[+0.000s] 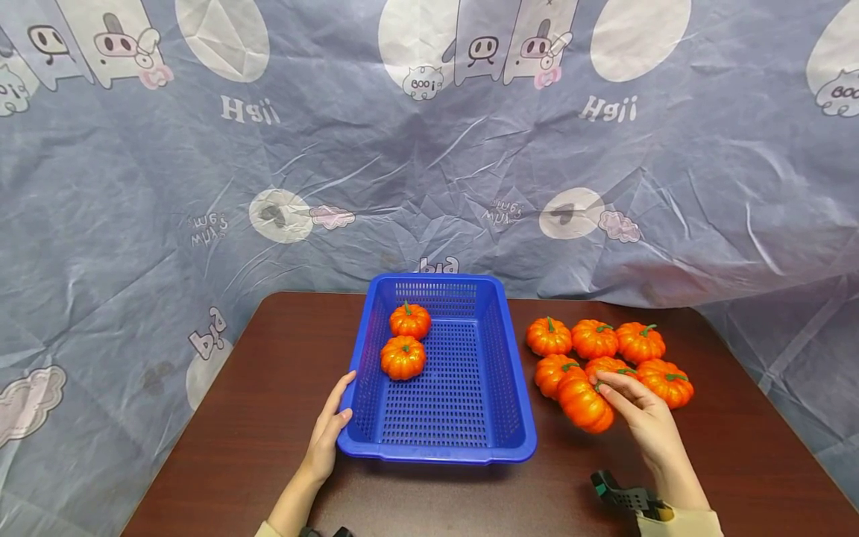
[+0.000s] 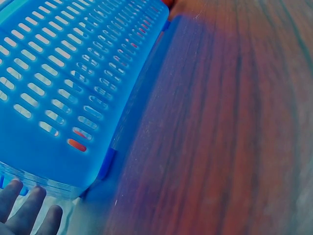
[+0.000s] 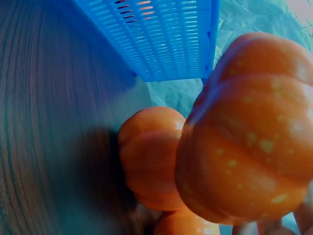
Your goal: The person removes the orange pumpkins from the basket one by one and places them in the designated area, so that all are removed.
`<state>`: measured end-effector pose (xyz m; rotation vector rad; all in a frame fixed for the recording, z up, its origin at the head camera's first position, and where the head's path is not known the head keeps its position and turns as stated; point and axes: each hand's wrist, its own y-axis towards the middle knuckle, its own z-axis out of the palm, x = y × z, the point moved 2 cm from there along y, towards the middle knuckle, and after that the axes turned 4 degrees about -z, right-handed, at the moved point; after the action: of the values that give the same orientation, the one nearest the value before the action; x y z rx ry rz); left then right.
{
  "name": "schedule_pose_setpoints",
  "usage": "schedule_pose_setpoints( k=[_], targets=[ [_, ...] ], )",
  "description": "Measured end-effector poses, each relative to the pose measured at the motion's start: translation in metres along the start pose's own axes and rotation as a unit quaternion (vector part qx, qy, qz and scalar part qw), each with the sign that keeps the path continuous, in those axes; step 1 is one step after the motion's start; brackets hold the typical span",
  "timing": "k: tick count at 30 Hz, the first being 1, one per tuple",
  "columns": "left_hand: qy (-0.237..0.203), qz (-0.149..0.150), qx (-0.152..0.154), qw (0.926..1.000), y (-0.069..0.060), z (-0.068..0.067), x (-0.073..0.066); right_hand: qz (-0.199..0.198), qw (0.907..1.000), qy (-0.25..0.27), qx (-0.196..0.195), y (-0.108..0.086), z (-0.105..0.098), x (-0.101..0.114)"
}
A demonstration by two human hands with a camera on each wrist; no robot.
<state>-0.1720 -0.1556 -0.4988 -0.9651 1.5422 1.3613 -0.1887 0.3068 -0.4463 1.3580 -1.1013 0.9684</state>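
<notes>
Left hand (image 1: 323, 444) holds its fingers (image 1: 337, 397) fairly straight; right hand (image 1: 643, 418) pinches with thumb (image 1: 619, 403) and fingers.

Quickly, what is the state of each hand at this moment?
Left hand: open, touching the blue basket at left.
Right hand: closed, holding one orange pumpkin.

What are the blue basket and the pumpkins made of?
The blue basket looks like smooth plastic, with neat slots and a rounded rim. The pumpkins look glossy, maybe plastic or painted foam: bright highlights suggest a shiny coating, but their insides are hidden.
</notes>
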Motion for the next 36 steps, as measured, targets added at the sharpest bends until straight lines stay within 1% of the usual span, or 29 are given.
schedule_pose_setpoints(
  k=[3, 5, 7, 10, 12, 14, 17, 21, 23, 28, 31, 36],
  targets=[
    [0.001, -0.003, 0.000, 1.0000, -0.0001, 0.0000, 0.0000, 0.000, 0.9999, -0.009, 0.008, 0.0006, 0.0000, -0.0008],
    [0.000, -0.004, 0.001, 1.0000, -0.0002, 0.0000, 0.0001, 0.007, 0.9990, -0.043, 0.011, 0.0003, 0.0002, -0.0010],
    [0.001, -0.005, 0.001, 1.0000, -0.0003, -0.0001, 0.0003, 0.018, 0.9957, -0.090, 0.013, -0.0002, 0.0004, -0.0011],
    [0.001, -0.004, 0.003, 1.0000, -0.0004, -0.0002, 0.0003, 0.035, 0.9890, -0.143, 0.017, -0.0003, 0.0011, -0.0010],
    [0.001, -0.003, 0.003, 1.0000, -0.0005, -0.0002, 0.0003, 0.043, 0.9841, -0.171, 0.022, 0.0000, 0.0013, -0.0013],
    [0.001, -0.003, 0.003, 1.0000, -0.0005, -0.0002, 0.0002, 0.049, 0.9808, -0.187, 0.026, 0.0004, 0.0015, -0.0014],
    [0.002, -0.004, 0.000, 1.0000, -0.0006, -0.0002, 0.0003, 0.053, 0.9781, -0.199, 0.035, 0.0004, 0.0016, -0.0020],
    [0.008, -0.008, -0.004, 0.9999, -0.0009, 0.0000, 0.0005, 0.046, 0.9803, -0.185, 0.049, -0.0004, 0.0019, -0.0034],
    [0.009, -0.009, -0.004, 0.9999, -0.0012, 0.0001, 0.0005, 0.043, 0.9799, -0.187, 0.056, -0.0007, 0.0019, -0.0041],
    [0.010, -0.007, -0.003, 0.9999, -0.0013, 0.0000, 0.0003, 0.041, 0.9719, -0.218, 0.078, -0.0005, 0.0023, -0.0067],
    [0.009, -0.009, -0.004, 0.9999, -0.0012, 0.0000, 0.0003, 0.044, 0.9689, -0.226, 0.091, -0.0001, 0.0029, -0.0087],
    [0.011, -0.014, -0.003, 0.9998, -0.0013, 0.0001, 0.0007, 0.050, 0.9679, -0.228, 0.094, 0.0004, 0.0033, -0.0096]
  ],
)
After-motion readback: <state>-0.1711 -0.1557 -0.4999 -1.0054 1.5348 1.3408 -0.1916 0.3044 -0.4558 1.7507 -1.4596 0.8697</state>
